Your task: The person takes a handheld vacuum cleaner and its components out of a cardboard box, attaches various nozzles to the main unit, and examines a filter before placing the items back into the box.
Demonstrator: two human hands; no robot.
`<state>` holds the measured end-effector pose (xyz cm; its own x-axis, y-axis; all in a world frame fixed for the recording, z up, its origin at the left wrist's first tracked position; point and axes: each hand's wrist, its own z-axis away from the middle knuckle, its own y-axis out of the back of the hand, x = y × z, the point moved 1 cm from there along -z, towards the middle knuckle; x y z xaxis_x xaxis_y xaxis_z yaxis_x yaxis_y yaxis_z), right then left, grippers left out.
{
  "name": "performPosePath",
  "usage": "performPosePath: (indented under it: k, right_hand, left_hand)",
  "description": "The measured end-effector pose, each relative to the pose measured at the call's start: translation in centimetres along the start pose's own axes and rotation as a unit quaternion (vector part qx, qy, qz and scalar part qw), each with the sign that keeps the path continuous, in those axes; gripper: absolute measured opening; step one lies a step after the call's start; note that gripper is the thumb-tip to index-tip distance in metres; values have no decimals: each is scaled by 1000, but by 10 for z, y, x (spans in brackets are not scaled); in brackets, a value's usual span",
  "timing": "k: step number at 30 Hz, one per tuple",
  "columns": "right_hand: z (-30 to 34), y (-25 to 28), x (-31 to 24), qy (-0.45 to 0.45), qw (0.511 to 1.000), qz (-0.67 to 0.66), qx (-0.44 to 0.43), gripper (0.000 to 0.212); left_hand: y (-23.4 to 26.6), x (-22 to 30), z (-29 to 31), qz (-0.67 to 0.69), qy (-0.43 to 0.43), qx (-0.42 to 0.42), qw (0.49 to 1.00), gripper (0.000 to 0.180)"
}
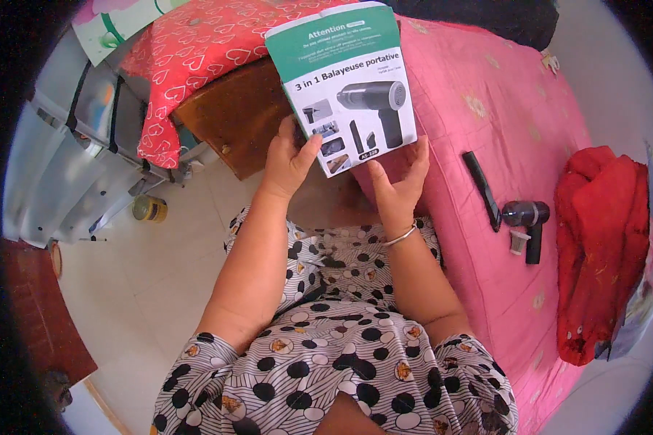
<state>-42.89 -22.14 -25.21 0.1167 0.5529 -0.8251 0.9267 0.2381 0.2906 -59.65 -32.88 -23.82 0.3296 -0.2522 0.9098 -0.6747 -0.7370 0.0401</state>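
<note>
Both hands, left hand [286, 163] and right hand [399, 181], have a closed grip on the box [345, 83] (green and white), lifted above the pink bed [486, 116]; held only at its lower edge, it could tip forward.

This was a bedroom in a home. A big bed [486, 94] with a pink sheet filled the right side. A red pillow [196, 51] with white hearts lay far on the left. The floor [159, 261] was pale tile.
</note>
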Motion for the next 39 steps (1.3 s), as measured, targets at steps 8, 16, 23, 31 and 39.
performPosePath:
  k: [8, 16, 23, 31, 39]
  right_hand:
    - [6, -15, -5, 109, 975, 103, -163, 111]
    - [-13, 4, 44, -199, 910, -323, -167, 79]
    - [-26, 24, 43, -223, 936, -261, -82, 64]
    - [-38, 39, 40, -251, 810, -525, -74, 61]
    - [-37, 40, 52, -293, 776, -548, -106, 59]
  left_hand:
    - [-9, 4, 1, -172, 21, 3, 985, 55]
    - [-48, 3, 12, -222, -110, -126, 961, 43]
    - [-64, -2, 13, -213, -128, -208, 946, 35]
    - [-35, -15, -9, -247, -106, 20, 963, 56]
    - [-46, -19, -4, -56, -20, -73, 996, 73]
